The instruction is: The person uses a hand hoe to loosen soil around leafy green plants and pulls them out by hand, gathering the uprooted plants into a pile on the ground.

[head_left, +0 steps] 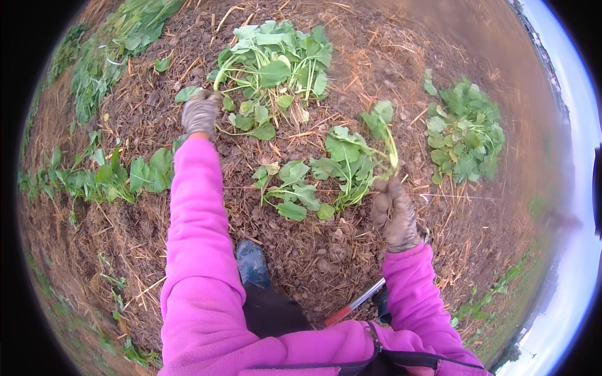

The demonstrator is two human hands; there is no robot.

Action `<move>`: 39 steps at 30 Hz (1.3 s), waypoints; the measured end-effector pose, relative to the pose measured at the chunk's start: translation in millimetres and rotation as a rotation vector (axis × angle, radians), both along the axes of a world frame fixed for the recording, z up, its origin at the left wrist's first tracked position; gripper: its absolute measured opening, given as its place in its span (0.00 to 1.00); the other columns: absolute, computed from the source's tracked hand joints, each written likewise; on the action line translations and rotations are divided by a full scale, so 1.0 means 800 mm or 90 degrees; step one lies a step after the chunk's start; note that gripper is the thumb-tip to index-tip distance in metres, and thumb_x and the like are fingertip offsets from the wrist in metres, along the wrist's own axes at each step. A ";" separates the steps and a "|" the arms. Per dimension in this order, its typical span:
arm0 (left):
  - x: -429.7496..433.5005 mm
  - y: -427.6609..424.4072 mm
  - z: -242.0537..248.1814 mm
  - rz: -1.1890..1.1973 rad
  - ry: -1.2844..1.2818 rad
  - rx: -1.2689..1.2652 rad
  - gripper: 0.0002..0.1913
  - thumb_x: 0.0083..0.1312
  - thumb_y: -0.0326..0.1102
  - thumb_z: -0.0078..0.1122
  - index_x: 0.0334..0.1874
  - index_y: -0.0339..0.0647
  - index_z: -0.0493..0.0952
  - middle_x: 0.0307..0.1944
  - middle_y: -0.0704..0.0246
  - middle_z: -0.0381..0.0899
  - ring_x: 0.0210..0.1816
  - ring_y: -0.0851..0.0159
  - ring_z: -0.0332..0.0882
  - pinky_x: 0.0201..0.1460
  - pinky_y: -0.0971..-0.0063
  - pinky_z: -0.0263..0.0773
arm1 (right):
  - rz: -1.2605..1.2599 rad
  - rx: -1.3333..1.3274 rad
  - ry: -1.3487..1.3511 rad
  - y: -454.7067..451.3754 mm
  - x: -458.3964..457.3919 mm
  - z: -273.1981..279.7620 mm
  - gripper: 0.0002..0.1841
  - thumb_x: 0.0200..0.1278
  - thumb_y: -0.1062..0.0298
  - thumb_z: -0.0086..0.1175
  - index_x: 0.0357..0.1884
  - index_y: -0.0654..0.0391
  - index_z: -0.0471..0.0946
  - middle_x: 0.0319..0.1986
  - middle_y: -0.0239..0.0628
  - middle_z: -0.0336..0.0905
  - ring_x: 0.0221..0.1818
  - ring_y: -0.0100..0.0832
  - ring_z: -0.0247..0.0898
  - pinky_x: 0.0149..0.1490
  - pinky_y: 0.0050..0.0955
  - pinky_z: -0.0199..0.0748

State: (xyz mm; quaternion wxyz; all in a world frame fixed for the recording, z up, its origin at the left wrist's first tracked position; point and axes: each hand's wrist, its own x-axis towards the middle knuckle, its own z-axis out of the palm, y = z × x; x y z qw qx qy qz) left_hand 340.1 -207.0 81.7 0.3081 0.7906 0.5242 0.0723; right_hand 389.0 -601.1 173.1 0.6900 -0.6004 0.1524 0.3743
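My left hand [200, 114], in a dirty work glove, is at the left edge of a heap of leafy green seedlings [275, 73]. Its fingers close around a pale stem [221, 77] that reaches into the heap. On the right, my right hand [396, 215], its glove caked with soil, grips the lower end of a single seedling [389, 141] with drooping leaves. Just left of that hand, leafy plants [348, 164] and another small plant [294, 188] stand or lie along a thin string [458, 196]; their bases are hard to make out.
Straw-strewn soil [301, 249] surrounds my rubber boot [252, 263]. A tool with a red grip [338, 315] and metal shaft [369, 292] lies near my feet. Another seedling heap [465, 131] sits at right, a larger one [106, 70] at upper left. A plant row [113, 176] runs left.
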 end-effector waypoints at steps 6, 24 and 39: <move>-0.065 -0.132 0.074 0.037 -0.715 -0.838 0.11 0.54 0.38 0.64 0.33 0.39 0.76 0.20 0.75 0.72 0.14 0.78 0.64 0.14 0.91 0.61 | 0.113 -0.043 -0.256 0.022 -0.003 0.016 0.16 0.61 0.56 0.50 0.41 0.60 0.74 0.24 0.29 0.69 0.24 0.22 0.65 0.27 0.21 0.66; -0.084 -0.336 0.034 -0.157 -0.300 -1.218 0.19 0.60 0.46 0.55 0.49 0.41 0.70 0.37 0.67 0.78 0.32 0.71 0.77 0.28 0.79 0.75 | 0.732 -0.636 -0.708 -0.050 -0.129 0.006 0.08 0.57 0.62 0.48 0.31 0.56 0.70 0.17 0.35 0.72 0.20 0.33 0.73 0.23 0.34 0.71; -0.088 -0.246 0.076 0.042 -0.470 -1.033 0.13 0.59 0.39 0.58 0.41 0.39 0.73 0.28 0.69 0.79 0.14 0.78 0.66 0.13 0.88 0.61 | -0.031 -0.724 0.122 -0.275 -0.088 -0.149 0.31 0.51 0.53 0.55 0.50 0.67 0.64 0.36 0.46 0.73 0.35 0.38 0.71 0.40 0.34 0.71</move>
